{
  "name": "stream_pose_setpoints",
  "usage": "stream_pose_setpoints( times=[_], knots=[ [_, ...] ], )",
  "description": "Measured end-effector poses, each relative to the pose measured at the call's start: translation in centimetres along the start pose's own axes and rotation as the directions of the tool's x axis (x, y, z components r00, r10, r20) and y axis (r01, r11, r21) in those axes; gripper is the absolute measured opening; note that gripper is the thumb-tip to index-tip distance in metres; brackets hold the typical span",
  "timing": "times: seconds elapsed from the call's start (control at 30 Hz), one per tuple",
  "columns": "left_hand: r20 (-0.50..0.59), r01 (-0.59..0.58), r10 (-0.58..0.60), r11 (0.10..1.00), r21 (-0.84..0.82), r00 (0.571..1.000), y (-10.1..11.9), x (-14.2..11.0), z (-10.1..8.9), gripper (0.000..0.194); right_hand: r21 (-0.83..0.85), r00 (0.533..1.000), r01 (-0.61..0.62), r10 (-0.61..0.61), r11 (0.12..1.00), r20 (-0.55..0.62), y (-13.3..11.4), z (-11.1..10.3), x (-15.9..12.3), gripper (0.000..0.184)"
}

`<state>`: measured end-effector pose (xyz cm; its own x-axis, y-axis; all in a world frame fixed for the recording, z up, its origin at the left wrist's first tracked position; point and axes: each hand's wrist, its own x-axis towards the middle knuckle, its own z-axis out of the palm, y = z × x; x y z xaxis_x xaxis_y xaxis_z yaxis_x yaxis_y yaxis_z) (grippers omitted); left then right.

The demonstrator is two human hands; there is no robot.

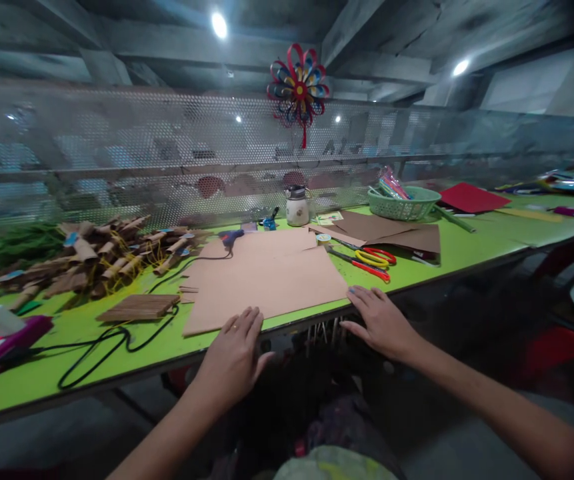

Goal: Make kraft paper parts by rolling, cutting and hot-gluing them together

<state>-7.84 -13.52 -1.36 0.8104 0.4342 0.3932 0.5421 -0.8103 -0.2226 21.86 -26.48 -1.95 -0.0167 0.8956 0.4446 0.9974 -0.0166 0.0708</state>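
My left hand (234, 357) lies flat with fingers stretched out on the front edge of a green table (467, 250), its fingertips touching a large brown cardboard sheet (267, 280). My right hand (379, 320) also rests open on the table edge, just right of the sheet's near corner. Neither hand holds anything.
A glue gun (230, 237) with a black cable (111, 340) lies behind the sheet. Left are a stack of cardboard strips (139, 307) and a heap of rolled brown pieces (91, 260). Right lie scissors (369, 259), more brown sheets (391, 233), a green basket (403, 203) and a white jar (297, 207).
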Motion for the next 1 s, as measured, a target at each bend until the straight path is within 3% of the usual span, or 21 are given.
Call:
stream_pose_setpoints(
  times=[0.23, 0.4, 0.83, 0.93, 1.0],
  knots=[
    [-0.021, 0.113, -0.111, 0.989, 0.092, 0.994, -5.4, -5.1, -0.5, 0.068, -0.039, 0.999, -0.034, 0.032, 0.999, -0.04, 0.1, 0.7, -0.5, 0.06],
    [-0.024, 0.143, -0.142, 0.987, 0.076, 0.99, -6.5, -6.6, -1.0, 0.07, -0.073, 0.999, -0.03, 0.027, 0.997, -0.046, 0.2, 1.4, -0.9, 0.06],
    [-0.119, 0.175, -0.164, 0.981, 0.088, 0.979, -6.6, -6.9, -0.3, 0.063, -0.034, 0.991, -0.069, 0.065, 0.997, -0.119, 0.2, 2.5, -1.3, 0.055],
    [-0.08, 0.162, -0.156, 0.983, 0.082, 0.985, -7.0, -5.5, -1.4, 0.06, -0.015, 0.989, -0.079, 0.077, 0.997, -0.126, 0.2, 2.7, -1.2, 0.055],
    [-0.016, 0.145, -0.144, 0.988, 0.052, 0.989, -6.8, -3.0, -2.4, 0.052, -0.009, 0.99, -0.082, 0.08, 0.997, -0.119, 0.1, 2.8, -1.2, 0.056]
  ],
)
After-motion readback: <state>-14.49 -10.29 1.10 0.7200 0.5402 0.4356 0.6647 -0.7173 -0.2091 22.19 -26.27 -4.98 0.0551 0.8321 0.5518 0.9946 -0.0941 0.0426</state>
